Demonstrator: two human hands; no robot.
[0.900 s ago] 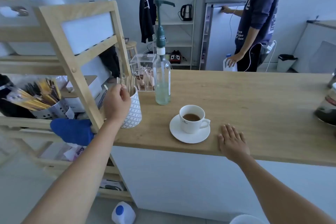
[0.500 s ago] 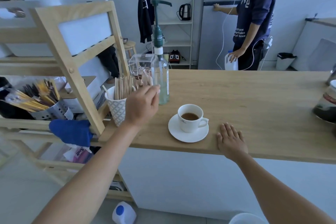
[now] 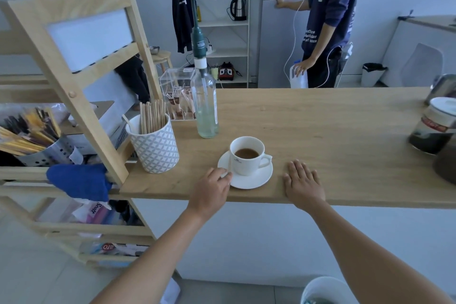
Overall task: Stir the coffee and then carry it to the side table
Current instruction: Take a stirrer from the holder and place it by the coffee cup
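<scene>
A white cup with brown coffee stands on a white saucer near the front edge of the wooden counter. My left hand is at the saucer's left rim, fingers pinched on a thin wooden stir stick that rises along the cup's left side. Palm down, my right hand lies flat on the counter just right of the saucer, fingers spread, holding nothing. A patterned white mug full of stir sticks stands left of the cup.
A pump bottle and a clear sachet box stand behind the cup. A dark glass jar sits at the right edge. A wooden rack with a blue cloth is on the left. A person stands beyond the counter.
My left hand left the mug of stir sticks with one stick, swung right and came down beside the saucer. My right hand stayed flat on the counter.
</scene>
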